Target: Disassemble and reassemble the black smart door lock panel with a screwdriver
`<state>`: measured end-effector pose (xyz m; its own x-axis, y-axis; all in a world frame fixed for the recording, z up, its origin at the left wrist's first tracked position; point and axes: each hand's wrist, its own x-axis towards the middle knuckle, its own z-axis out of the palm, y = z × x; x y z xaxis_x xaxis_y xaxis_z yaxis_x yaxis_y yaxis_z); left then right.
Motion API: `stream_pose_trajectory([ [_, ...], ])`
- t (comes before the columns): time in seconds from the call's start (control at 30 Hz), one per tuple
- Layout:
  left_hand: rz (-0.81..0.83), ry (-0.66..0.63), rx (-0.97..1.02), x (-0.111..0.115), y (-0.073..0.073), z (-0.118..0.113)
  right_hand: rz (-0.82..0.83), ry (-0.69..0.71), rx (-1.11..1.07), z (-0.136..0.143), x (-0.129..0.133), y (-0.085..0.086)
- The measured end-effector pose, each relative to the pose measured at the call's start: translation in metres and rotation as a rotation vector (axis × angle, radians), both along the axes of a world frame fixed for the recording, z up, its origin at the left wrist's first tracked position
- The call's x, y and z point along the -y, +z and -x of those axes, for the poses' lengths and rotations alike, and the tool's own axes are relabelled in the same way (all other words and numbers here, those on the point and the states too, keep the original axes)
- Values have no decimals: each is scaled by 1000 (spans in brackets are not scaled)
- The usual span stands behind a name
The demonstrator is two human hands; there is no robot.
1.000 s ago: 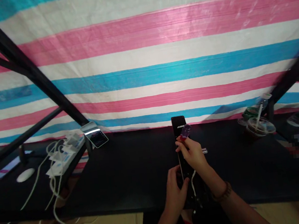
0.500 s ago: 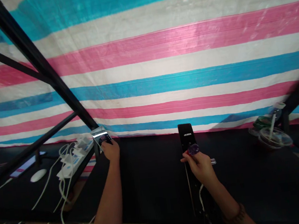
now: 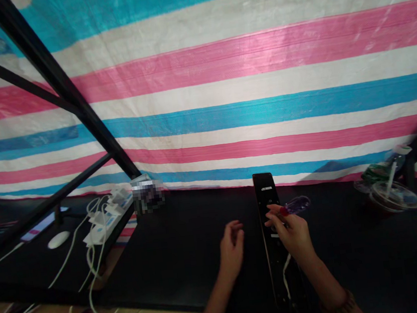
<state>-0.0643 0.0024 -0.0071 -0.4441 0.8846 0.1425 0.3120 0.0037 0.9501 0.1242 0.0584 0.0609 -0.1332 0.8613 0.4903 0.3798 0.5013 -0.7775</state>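
My right hand [image 3: 290,227] is closed around a screwdriver [image 3: 297,205] with a clear purple handle and a red collar; its handle end points right. The hand hovers over or rests on a long narrow black panel [image 3: 267,188], which I cannot tell apart from contact. The panel lies lengthwise on the black table, with small white labels and a white cable [image 3: 285,278] along its near part. My left hand [image 3: 232,249] is to the left of the panel, above the table, fingers loosely curled and apart, holding nothing. The phone [image 3: 147,193] leans by the frame post, its screen blurred.
Left are a white power strip [image 3: 102,229] with plugs and cables, a white mouse [image 3: 59,240] and another phone [image 3: 39,229]. A plastic cup with a straw [image 3: 392,198] stands right. Black frame bars [image 3: 75,109] slant before a striped tarp [image 3: 248,111]. Part of another person shows lower left.
My left hand has left the phone and come right, close to the panel. In my right hand the screwdriver has turned, so its handle now points to the right. The view has shifted slightly.
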Motion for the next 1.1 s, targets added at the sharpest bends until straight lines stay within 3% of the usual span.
stream_pose_trajectory([
  [0.1,-6,-226,191,18,-13,-62,-18,96,54,-5,1,2],
  [0.2,-26,-238,221,13,-17,-83,-57,74,85,-5,2,2],
  [0.33,-99,-225,162,-5,-11,-84,12,-26,67,0,-1,3],
  [0.5,-197,-253,62,-16,1,-85,111,101,-47,0,-2,0],
  [0.77,-177,-196,94,-9,5,-87,124,0,-31,0,0,-2],
  [0.97,-146,-197,116,-6,10,-87,121,129,-131,2,3,5],
  [1.1,-161,-199,100,-6,9,-87,123,42,-167,7,5,3],
])
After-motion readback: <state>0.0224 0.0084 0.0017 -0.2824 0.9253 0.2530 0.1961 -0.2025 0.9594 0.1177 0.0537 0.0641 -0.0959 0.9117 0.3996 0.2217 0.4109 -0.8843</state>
